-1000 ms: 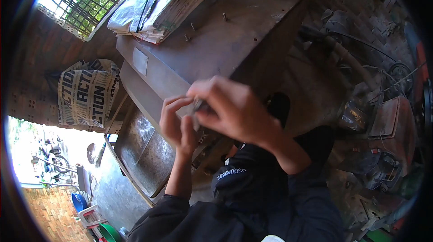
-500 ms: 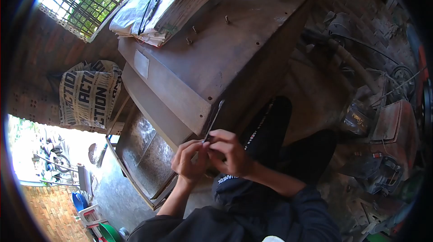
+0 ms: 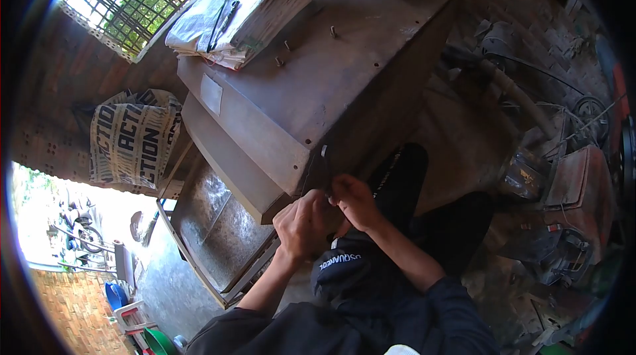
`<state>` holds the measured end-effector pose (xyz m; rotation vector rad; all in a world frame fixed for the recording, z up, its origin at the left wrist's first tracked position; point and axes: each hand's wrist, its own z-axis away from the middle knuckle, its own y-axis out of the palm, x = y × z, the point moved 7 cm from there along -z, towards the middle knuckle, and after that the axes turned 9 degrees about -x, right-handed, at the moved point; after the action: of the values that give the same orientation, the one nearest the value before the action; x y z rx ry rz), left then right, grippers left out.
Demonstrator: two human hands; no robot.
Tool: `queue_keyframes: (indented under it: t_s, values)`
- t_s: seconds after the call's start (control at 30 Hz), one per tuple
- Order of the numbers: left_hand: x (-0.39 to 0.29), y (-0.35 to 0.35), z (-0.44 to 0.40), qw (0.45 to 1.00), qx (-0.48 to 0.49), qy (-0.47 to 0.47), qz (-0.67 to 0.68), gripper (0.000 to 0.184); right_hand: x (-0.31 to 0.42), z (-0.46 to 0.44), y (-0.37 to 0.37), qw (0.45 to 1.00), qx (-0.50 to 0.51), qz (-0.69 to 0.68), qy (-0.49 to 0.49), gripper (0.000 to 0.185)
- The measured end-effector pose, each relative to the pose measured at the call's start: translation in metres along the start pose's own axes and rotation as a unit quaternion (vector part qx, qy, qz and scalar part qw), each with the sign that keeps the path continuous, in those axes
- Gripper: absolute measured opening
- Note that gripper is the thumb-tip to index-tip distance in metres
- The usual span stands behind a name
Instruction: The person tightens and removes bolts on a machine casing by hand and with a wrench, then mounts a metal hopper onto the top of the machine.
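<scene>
My right hand (image 3: 356,204) is closed in a pinch at the front corner of a big brown metal housing (image 3: 285,103). From its fingers a slender metal wrench-like tool (image 3: 324,152) points up, its pale end beside the housing's edge; its exact kind is unclear. My left hand (image 3: 301,226) is a closed fist right beside the right one, below the same corner. Whatever it grips is hidden by its fingers.
A stack of folded white sacks (image 3: 245,14) with a dark tool lies on the housing, near upright bolts (image 3: 333,32). A dusty metal tray (image 3: 215,229) is beneath it at left. Reddish machinery (image 3: 576,186) stands at right, and a printed sack (image 3: 136,136) hangs by the wall.
Both hands have shifted to the right, the right one slightly upward. The tool has turned from slanting to nearly upright, and my left hand has rolled into a fist.
</scene>
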<state>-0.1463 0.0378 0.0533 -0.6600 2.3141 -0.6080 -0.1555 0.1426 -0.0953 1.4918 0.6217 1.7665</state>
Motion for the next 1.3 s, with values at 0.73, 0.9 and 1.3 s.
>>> queue_keyframes:
  t_s: [0.73, 0.9, 1.3]
  values:
    - [0.006, -0.026, -0.065, 0.986, -0.158, 0.005, 0.056, 0.016, 0.249, -0.017, 0.104, 0.644, 0.150, 0.589, -0.464, 0.011]
    - [-0.008, -0.022, -0.088, 0.991, -0.098, 0.005, 0.094, 0.018, 0.248, 0.024, 0.160, 0.468, 0.205, 0.669, -0.540, 0.009]
    - [0.007, -0.024, -0.068, 0.985, -0.129, -0.028, 0.108, 0.013, 0.170, 0.078, 0.212, 0.384, 0.238, 0.544, -0.707, 0.018]
